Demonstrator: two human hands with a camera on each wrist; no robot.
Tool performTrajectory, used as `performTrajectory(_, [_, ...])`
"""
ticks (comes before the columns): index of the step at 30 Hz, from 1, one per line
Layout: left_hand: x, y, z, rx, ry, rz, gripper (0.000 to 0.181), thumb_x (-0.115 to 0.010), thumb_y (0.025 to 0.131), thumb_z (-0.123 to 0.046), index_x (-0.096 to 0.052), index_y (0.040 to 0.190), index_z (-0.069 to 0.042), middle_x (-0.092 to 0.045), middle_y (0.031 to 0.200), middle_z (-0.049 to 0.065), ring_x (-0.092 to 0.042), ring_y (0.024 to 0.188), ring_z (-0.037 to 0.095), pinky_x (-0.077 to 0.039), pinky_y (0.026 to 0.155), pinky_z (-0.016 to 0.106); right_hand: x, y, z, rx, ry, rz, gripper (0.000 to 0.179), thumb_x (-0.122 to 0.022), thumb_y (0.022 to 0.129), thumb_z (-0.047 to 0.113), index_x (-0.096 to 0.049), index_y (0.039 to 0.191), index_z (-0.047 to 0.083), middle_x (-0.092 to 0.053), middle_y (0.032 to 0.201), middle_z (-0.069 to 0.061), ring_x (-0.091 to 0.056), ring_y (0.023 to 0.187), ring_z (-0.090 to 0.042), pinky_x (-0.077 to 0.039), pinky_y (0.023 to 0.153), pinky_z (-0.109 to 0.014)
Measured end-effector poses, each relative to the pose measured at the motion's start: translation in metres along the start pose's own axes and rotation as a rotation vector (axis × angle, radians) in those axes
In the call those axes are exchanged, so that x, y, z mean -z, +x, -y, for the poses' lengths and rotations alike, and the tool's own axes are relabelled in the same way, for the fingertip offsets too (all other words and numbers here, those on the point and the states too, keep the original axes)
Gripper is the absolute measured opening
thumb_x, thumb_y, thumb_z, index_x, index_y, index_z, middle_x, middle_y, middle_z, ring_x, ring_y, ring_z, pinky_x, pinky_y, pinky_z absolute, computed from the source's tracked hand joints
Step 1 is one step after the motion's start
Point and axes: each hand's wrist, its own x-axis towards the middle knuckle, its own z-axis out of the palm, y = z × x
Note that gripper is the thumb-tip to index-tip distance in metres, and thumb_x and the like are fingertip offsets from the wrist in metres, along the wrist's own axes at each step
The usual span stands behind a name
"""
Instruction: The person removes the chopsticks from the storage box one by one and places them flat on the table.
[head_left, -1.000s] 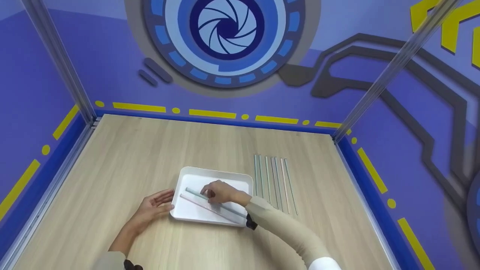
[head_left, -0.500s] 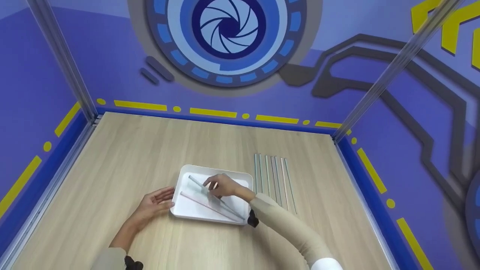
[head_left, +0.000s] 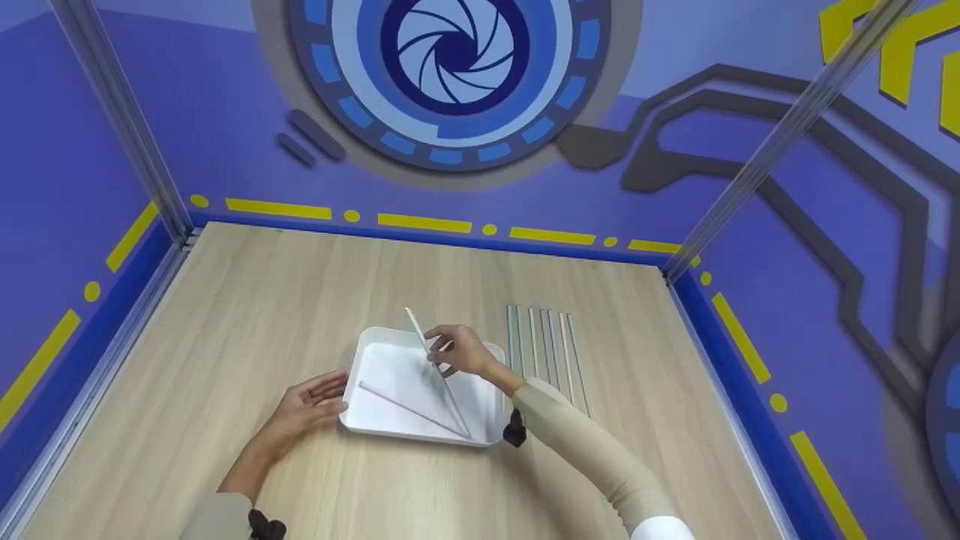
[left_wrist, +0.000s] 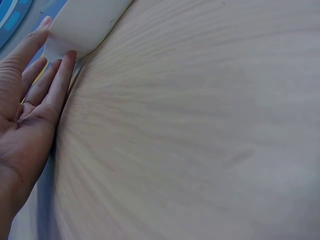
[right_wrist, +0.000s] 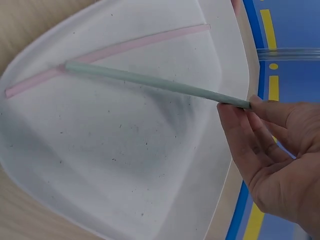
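Observation:
A pale green straw (right_wrist: 150,81) is pinched between the thumb and fingers of my right hand (head_left: 461,350). It tilts over the white tray (head_left: 397,356), its upper end raised above the far rim and its lower end down near the tray floor. A pink straw (head_left: 409,409) lies slantwise inside the tray, and the green straw's low end crosses over it in the right wrist view. My left hand (head_left: 304,409) touches the tray's left side with fairly straight fingers; in the left wrist view its fingertips (left_wrist: 70,56) meet the tray's outer wall (left_wrist: 92,22).
Several thin straws (head_left: 550,345) lie side by side on the wooden table (head_left: 300,292), right of the tray and partly behind the right forearm. Blue-purple panels (head_left: 202,135) with metal corner posts (head_left: 750,180) bound the table at the back and sides.
My right hand has risen toward the far right, lifting the green straw's upper end off the tray floor and tilting it steeper. The pink straw and left hand stay nearly still.

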Motion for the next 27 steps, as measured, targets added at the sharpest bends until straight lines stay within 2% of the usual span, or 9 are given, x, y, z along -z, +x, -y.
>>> performTrajectory(4, [0.000, 0.000, -0.001, 0.000, -0.003, 0.005, 0.073, -0.076, 0.092, -0.009, -0.038, 0.153, 0.005, -0.042, 0.157, 0.027, -0.053, 0.140, 0.026, -0.052, 0.104, 0.017, 0.008, -0.003, -0.005, -0.017, 0.082, -0.032, 0.035, -0.067, 0.093, -0.007, -0.063, 0.128, -0.007, -0.071, 0.102, -0.027, -0.074, 0.095, -0.045, -0.066, 0.064, -0.037])
performTrajectory(8, [0.000, 0.001, -0.001, 0.000, -0.006, 0.003, 0.073, -0.076, 0.091, -0.008, -0.039, 0.153, 0.005, -0.043, 0.157, 0.027, -0.054, 0.138, 0.023, -0.052, 0.104, 0.017, 0.016, -0.006, -0.009, -0.054, 0.147, -0.061, 0.035, -0.067, 0.094, -0.005, -0.062, 0.128, -0.009, -0.071, 0.103, -0.028, -0.072, 0.096, -0.046, -0.066, 0.066, -0.038])
performTrajectory(15, [0.000, 0.001, -0.001, -0.003, 0.013, -0.004, 0.073, -0.076, 0.091, -0.009, -0.040, 0.153, 0.004, -0.044, 0.157, 0.026, -0.051, 0.142, 0.031, -0.052, 0.103, 0.017, 0.027, -0.012, -0.017, -0.116, 0.247, -0.106, 0.040, -0.068, 0.095, -0.003, -0.058, 0.132, -0.012, -0.070, 0.105, -0.025, -0.071, 0.100, -0.047, -0.066, 0.069, -0.037])
performTrajectory(19, [-0.001, 0.001, -0.001, 0.003, 0.008, 0.003, 0.073, -0.076, 0.092, -0.010, -0.040, 0.153, 0.004, -0.043, 0.157, 0.026, -0.054, 0.138, 0.023, -0.051, 0.104, 0.017, 0.034, -0.018, -0.022, -0.145, 0.266, -0.129, 0.040, -0.067, 0.095, -0.004, -0.057, 0.133, -0.013, -0.071, 0.101, -0.019, -0.070, 0.103, -0.048, -0.066, 0.068, -0.034])
performTrajectory(22, [0.000, 0.001, 0.000, 0.018, -0.004, 0.003, 0.074, -0.077, 0.091, -0.010, -0.039, 0.153, 0.003, -0.043, 0.157, 0.025, -0.056, 0.135, 0.016, -0.051, 0.105, 0.017, 0.040, -0.022, -0.026, -0.158, 0.268, -0.144, 0.041, -0.067, 0.095, -0.005, -0.055, 0.133, -0.015, -0.070, 0.097, -0.014, -0.072, 0.100, -0.045, -0.066, 0.067, -0.034])
performTrajectory(24, [0.000, 0.002, 0.000, 0.027, -0.011, -0.005, 0.074, -0.077, 0.090, -0.011, -0.040, 0.153, 0.003, -0.044, 0.157, 0.024, -0.056, 0.136, 0.017, -0.051, 0.105, 0.017, 0.045, -0.024, -0.027, -0.169, 0.260, -0.156, 0.042, -0.067, 0.094, -0.005, -0.055, 0.133, -0.015, -0.069, 0.096, -0.012, -0.074, 0.097, -0.041, -0.066, 0.067, -0.034])
performTrajectory(27, [0.000, 0.002, 0.000, 0.025, -0.007, -0.010, 0.075, -0.078, 0.090, -0.011, -0.040, 0.153, 0.003, -0.044, 0.158, 0.024, -0.051, 0.141, 0.027, -0.051, 0.105, 0.017, 0.052, -0.028, -0.030, -0.194, 0.257, -0.176, 0.042, -0.068, 0.094, -0.004, -0.056, 0.133, -0.014, -0.068, 0.098, -0.014, -0.073, 0.097, -0.039, -0.066, 0.070, -0.035])
